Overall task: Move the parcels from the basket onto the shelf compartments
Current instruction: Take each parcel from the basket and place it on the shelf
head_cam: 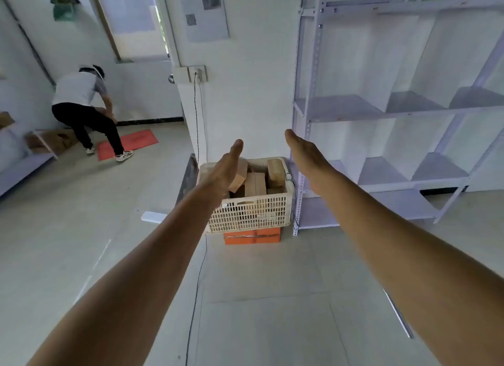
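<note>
Two bare arms are stretched forward from the bottom of the view over a pale tiled floor [259,297]. The left hand [227,166] is held flat with fingers straight and together, nothing gripped; it is seen in front of the left rim of a cream slatted plastic basket [251,215]. The right hand [305,158] is likewise held wide and flat, palm turned inward, nothing gripped, above the basket's right side. Whether either hand touches the basket cannot be told.

Several brown cardboard parcels [255,184] are piled inside the basket, some upright, some tilted. The basket is set on an orange box [252,236] on the floor, against a white wall. Just to its right, a white metal shelf [381,111] is seen, split into compartments by white panels.

A dark cable [196,283] is trailed across the floor from a wall socket. At far left, another person [81,106] is bent over beside a red mat [131,144].
</note>
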The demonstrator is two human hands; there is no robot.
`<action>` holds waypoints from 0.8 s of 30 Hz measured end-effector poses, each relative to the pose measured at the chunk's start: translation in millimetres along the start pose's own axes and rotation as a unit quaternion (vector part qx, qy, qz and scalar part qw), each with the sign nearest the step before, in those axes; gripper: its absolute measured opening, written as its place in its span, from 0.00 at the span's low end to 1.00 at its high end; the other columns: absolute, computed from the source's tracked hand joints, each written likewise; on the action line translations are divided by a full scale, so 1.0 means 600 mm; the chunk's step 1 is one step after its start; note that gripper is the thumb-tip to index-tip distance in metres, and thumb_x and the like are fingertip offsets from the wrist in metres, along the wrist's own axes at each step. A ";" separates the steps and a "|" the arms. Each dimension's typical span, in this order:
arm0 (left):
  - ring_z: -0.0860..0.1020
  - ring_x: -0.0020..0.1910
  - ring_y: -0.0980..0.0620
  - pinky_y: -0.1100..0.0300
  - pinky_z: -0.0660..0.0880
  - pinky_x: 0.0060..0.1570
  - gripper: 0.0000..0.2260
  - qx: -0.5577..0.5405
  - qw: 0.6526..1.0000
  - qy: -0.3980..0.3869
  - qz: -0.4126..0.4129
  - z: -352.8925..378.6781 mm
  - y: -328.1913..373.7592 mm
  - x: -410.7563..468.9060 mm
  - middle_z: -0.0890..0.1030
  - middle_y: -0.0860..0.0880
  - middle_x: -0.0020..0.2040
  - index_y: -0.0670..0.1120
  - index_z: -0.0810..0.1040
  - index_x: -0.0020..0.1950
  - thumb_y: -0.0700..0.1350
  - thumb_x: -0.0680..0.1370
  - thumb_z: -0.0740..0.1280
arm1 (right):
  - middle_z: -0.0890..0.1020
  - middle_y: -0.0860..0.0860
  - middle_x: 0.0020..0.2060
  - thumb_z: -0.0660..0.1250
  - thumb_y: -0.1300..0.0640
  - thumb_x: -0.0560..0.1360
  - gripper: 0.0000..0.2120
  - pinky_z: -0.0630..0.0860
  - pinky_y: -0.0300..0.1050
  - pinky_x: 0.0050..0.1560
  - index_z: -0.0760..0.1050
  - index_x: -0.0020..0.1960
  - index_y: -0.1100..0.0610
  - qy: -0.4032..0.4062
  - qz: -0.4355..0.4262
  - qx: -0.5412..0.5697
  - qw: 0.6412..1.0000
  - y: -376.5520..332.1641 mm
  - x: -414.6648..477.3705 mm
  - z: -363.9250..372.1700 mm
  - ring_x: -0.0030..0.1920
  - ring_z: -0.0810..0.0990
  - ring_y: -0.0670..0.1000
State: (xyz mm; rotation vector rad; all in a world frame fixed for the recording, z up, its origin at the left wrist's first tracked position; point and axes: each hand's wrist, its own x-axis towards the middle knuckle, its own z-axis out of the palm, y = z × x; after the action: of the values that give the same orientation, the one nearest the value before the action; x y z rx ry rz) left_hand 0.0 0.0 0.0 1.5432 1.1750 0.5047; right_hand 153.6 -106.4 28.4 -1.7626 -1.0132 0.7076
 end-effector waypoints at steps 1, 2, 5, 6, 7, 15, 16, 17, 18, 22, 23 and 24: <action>0.60 0.84 0.37 0.34 0.57 0.80 0.37 -0.007 1.000 -0.002 -0.012 -0.007 -0.005 0.018 0.60 0.43 0.86 0.53 0.59 0.86 0.72 0.83 0.52 | 0.61 0.52 0.83 0.47 0.41 0.88 0.28 0.57 0.55 0.81 0.56 0.85 0.52 0.001 0.008 0.006 1.000 0.001 0.016 0.009 0.83 0.59 0.55; 0.60 0.83 0.37 0.34 0.58 0.80 0.38 -0.012 1.000 0.000 -0.029 -0.014 -0.012 0.042 0.60 0.43 0.86 0.53 0.59 0.86 0.74 0.81 0.53 | 0.61 0.52 0.83 0.47 0.41 0.88 0.28 0.57 0.55 0.81 0.56 0.85 0.52 0.008 0.022 0.007 1.000 0.005 0.036 0.015 0.82 0.60 0.56; 0.64 0.82 0.37 0.36 0.63 0.78 0.39 -0.026 0.997 -0.004 -0.066 -0.033 -0.036 0.104 0.63 0.42 0.85 0.52 0.61 0.85 0.74 0.81 0.55 | 0.61 0.53 0.83 0.47 0.41 0.88 0.29 0.57 0.55 0.80 0.56 0.85 0.53 0.000 0.065 0.003 0.998 0.018 0.085 0.037 0.82 0.60 0.57; 0.65 0.81 0.37 0.37 0.64 0.76 0.39 -0.028 0.997 -0.006 -0.072 -0.035 -0.039 0.120 0.64 0.42 0.84 0.51 0.62 0.85 0.73 0.81 0.55 | 0.61 0.53 0.84 0.47 0.41 0.88 0.29 0.57 0.56 0.80 0.56 0.85 0.53 0.002 0.071 0.005 0.997 0.022 0.103 0.042 0.82 0.60 0.57; 0.66 0.81 0.37 0.37 0.65 0.75 0.38 -0.032 0.997 -0.004 -0.075 -0.038 -0.041 0.141 0.65 0.41 0.84 0.50 0.63 0.85 0.73 0.82 0.55 | 0.61 0.53 0.84 0.47 0.40 0.88 0.29 0.57 0.56 0.80 0.56 0.85 0.53 0.003 0.075 0.008 0.997 0.027 0.126 0.047 0.83 0.60 0.57; 0.66 0.81 0.38 0.37 0.65 0.77 0.34 -0.046 0.995 -0.007 -0.092 -0.017 -0.053 0.317 0.66 0.41 0.83 0.50 0.62 0.84 0.69 0.84 0.55 | 0.73 0.51 0.60 0.51 0.40 0.87 0.22 0.68 0.55 0.75 0.72 0.72 0.49 -0.012 0.099 0.028 0.995 0.118 0.353 0.075 0.66 0.72 0.54; 0.67 0.80 0.38 0.38 0.65 0.76 0.33 -0.047 0.994 -0.005 -0.094 -0.010 -0.052 0.342 0.66 0.41 0.83 0.49 0.62 0.84 0.68 0.85 0.54 | 0.73 0.51 0.61 0.51 0.41 0.87 0.24 0.65 0.56 0.78 0.70 0.76 0.51 -0.013 0.100 0.029 0.994 0.136 0.388 0.075 0.68 0.71 0.55; 0.67 0.80 0.38 0.38 0.64 0.76 0.32 -0.045 0.995 -0.004 -0.094 -0.001 -0.053 0.368 0.67 0.41 0.82 0.49 0.63 0.83 0.67 0.86 0.54 | 0.73 0.49 0.58 0.51 0.41 0.87 0.25 0.64 0.56 0.79 0.70 0.77 0.53 -0.016 0.103 0.031 0.994 0.149 0.419 0.075 0.66 0.71 0.55; 0.68 0.79 0.38 0.38 0.64 0.76 0.31 -0.042 0.994 -0.007 -0.099 0.007 -0.052 0.395 0.68 0.41 0.82 0.49 0.63 0.83 0.67 0.86 0.53 | 0.72 0.46 0.53 0.52 0.40 0.86 0.25 0.63 0.58 0.79 0.72 0.76 0.52 -0.020 0.109 0.036 0.993 0.163 0.451 0.076 0.61 0.71 0.53; 0.69 0.78 0.39 0.36 0.65 0.77 0.31 -0.030 0.992 -0.020 -0.119 0.032 -0.052 0.493 0.69 0.42 0.81 0.50 0.64 0.82 0.68 0.85 0.52 | 0.74 0.50 0.58 0.54 0.33 0.82 0.28 0.65 0.63 0.77 0.73 0.72 0.50 -0.030 0.138 0.050 0.989 0.212 0.562 0.080 0.66 0.74 0.56; 0.69 0.79 0.39 0.37 0.65 0.77 0.31 -0.031 0.991 -0.022 -0.126 0.037 -0.055 0.517 0.68 0.42 0.81 0.50 0.63 0.83 0.68 0.86 0.52 | 0.75 0.53 0.63 0.53 0.33 0.83 0.30 0.64 0.63 0.77 0.71 0.75 0.52 -0.029 0.147 0.050 0.987 0.221 0.585 0.080 0.70 0.72 0.58; 0.67 0.80 0.40 0.38 0.64 0.77 0.31 -0.034 0.990 -0.019 -0.136 0.042 -0.057 0.538 0.67 0.42 0.82 0.50 0.62 0.83 0.67 0.86 0.52 | 0.75 0.54 0.66 0.53 0.35 0.85 0.31 0.63 0.63 0.78 0.69 0.78 0.53 -0.034 0.155 0.050 0.986 0.230 0.608 0.080 0.71 0.71 0.58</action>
State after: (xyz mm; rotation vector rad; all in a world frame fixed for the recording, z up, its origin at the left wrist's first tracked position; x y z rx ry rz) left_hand 142.4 266.1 -122.2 1.3028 1.3023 0.3287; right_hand 337.6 204.4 -126.0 -1.8369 -0.7391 1.0008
